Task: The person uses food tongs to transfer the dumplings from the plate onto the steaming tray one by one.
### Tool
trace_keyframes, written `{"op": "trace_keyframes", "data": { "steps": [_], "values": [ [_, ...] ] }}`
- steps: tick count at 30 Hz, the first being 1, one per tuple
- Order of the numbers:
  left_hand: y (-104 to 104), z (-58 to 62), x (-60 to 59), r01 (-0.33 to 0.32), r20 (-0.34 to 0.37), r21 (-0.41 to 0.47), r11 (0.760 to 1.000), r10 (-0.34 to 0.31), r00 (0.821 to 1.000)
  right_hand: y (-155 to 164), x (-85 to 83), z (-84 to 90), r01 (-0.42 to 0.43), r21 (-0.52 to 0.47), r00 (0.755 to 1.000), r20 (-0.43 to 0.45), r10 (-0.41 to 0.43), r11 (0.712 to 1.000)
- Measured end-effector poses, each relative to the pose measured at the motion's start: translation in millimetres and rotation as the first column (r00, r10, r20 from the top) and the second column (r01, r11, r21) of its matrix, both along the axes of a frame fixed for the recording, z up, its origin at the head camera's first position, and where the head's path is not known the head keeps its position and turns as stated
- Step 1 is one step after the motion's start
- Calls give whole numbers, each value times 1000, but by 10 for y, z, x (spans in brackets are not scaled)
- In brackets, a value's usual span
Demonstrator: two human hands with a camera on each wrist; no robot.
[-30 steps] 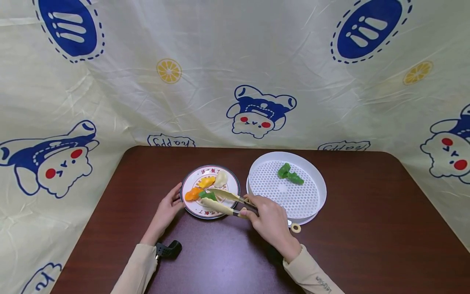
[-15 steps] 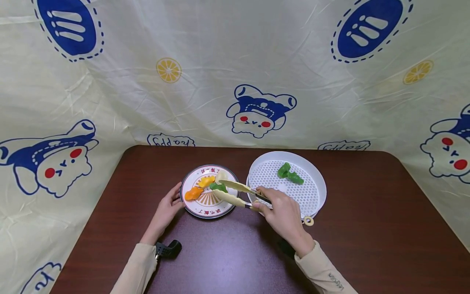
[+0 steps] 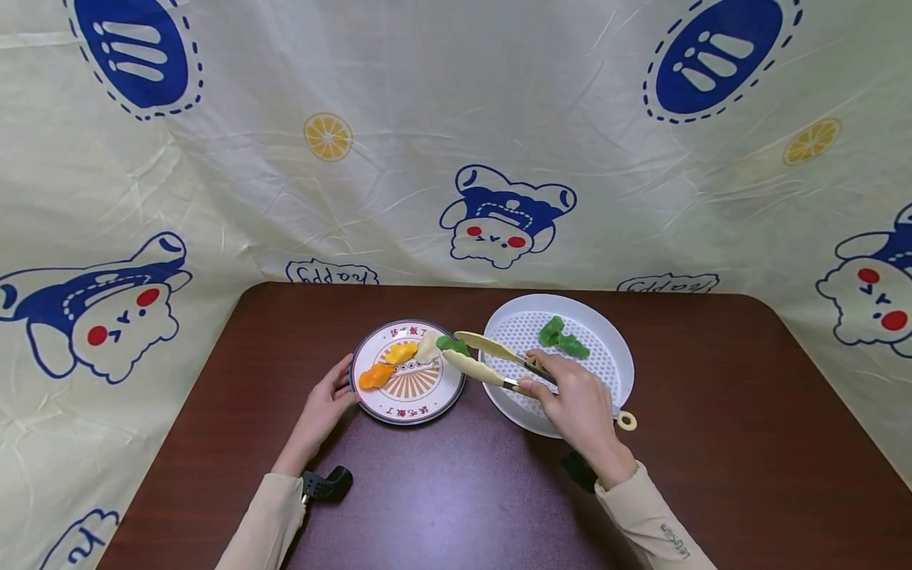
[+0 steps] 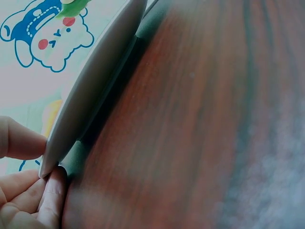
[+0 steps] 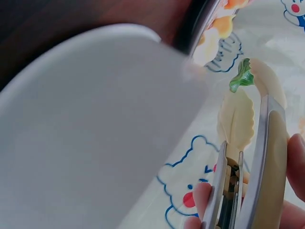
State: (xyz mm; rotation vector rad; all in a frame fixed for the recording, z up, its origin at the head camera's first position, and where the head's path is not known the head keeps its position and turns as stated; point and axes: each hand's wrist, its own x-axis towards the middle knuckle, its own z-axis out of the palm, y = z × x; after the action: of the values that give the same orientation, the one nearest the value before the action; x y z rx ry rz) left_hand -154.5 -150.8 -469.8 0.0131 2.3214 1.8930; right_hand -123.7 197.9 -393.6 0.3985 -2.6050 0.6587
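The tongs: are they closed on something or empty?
Closed: the tongs, gripped by the right hand, pinch a green piece between their tips.

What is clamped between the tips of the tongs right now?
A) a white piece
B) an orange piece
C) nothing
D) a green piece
D: the tongs in the right hand pinch a green piece at the plate's right rim, while the orange piece lies on the plate, whose edge the left hand touches.

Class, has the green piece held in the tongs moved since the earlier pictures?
Yes. The green piece in the tongs has gone from the plate's middle to its right edge, toward the white tray.
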Motion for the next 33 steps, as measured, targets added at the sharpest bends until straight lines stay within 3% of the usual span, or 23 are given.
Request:
{"op": "trace_keyframes", "data": {
  "steps": [33],
  "values": [
    [7, 15, 3, -4, 20, 24, 1000, 3, 1000, 610, -284, -106, 168, 39, 982, 76, -170, 985]
  ]
}}
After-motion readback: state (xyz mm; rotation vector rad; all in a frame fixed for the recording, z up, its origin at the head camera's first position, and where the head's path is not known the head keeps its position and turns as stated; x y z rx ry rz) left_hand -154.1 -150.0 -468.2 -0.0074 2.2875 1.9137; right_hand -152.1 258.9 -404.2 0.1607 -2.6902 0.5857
